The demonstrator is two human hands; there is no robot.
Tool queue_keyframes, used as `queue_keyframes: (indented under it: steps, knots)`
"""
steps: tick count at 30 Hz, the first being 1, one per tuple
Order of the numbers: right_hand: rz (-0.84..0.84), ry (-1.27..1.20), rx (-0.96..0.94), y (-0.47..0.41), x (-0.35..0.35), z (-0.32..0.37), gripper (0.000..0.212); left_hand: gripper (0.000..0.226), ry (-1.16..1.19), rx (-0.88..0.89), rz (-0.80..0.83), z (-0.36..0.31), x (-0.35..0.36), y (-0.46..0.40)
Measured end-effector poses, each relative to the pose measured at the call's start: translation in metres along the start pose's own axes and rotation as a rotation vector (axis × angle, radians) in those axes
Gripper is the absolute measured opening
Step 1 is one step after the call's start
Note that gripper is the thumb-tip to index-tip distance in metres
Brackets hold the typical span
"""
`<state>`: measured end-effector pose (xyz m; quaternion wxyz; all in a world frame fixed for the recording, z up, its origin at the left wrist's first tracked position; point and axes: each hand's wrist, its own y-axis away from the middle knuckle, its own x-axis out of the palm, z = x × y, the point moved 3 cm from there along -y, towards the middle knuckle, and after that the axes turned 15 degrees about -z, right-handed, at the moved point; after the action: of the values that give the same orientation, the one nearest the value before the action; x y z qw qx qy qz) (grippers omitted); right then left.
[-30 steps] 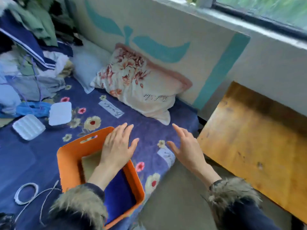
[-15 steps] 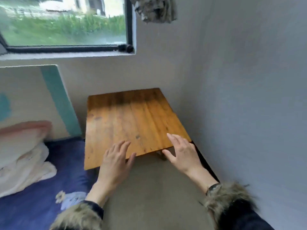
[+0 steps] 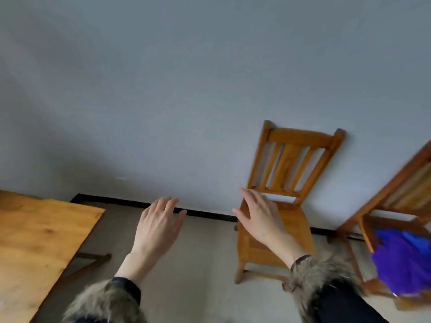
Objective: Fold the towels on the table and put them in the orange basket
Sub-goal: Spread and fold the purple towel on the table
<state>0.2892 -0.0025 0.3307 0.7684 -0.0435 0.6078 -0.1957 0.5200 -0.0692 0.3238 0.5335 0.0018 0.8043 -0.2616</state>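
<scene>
- Head view shows me both bare hands raised in front, palms down, fingers straight and slightly spread, neither one grasping anything.
- My left hand (image 3: 158,226) hangs over bare grey concrete floor (image 3: 186,264), its fingertips lined up with the black skirting strip (image 3: 130,202) at the foot of the grey-blue plaster wall (image 3: 186,89).
- My right hand (image 3: 260,216) sits in front of the seat of a small orange-brown wooden slat-back chair (image 3: 291,159); I cannot tell whether it touches the seat or only overlaps it in the picture.
- That chair stands with its back against the wall, front legs on the floor.
- At the lower left, the flat honey-coloured wooden table top (image 3: 35,241) cuts in, its right edge running diagonally toward me and its far corner near the skirting; a dark leg brace (image 3: 93,257) pokes out beneath that edge.
- Between the table edge and the chair lies an open band of floor, and the left hand is over it.
- At the far right, a second wooden chair (image 3: 396,194) leans into the picture, blurred, with a bright blue-purple crumpled towel (image 3: 405,259) on its seat, well apart from both hands.
- Fur-trimmed dark sleeve cuffs (image 3: 314,273) cover both wrists.
- Of the task's things I see only that towel; it lies unfolded on the chair.
</scene>
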Motion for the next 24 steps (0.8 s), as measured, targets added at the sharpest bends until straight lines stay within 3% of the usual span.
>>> queue_keyframes:
  steps: [7,11,15,24]
  knots:
    - [-0.094,0.077,0.347,0.079,-0.057,-0.153,0.061,0.044,0.159,0.315,0.107,-0.171,0.059,-0.002]
    - [-0.104,0.077,0.459,0.117,-0.085,-0.242,0.064,0.048,0.17,0.527,0.125,-0.273,0.104,0.005]
    - [-0.144,0.154,0.539,0.155,-0.116,-0.34,0.063,0.037,0.171,0.669,0.146,-0.383,0.146,0.019]
    - [-0.129,0.201,0.711,0.208,-0.157,-0.493,0.064,0.049,0.273,0.768,0.274,-0.56,0.217,0.041]
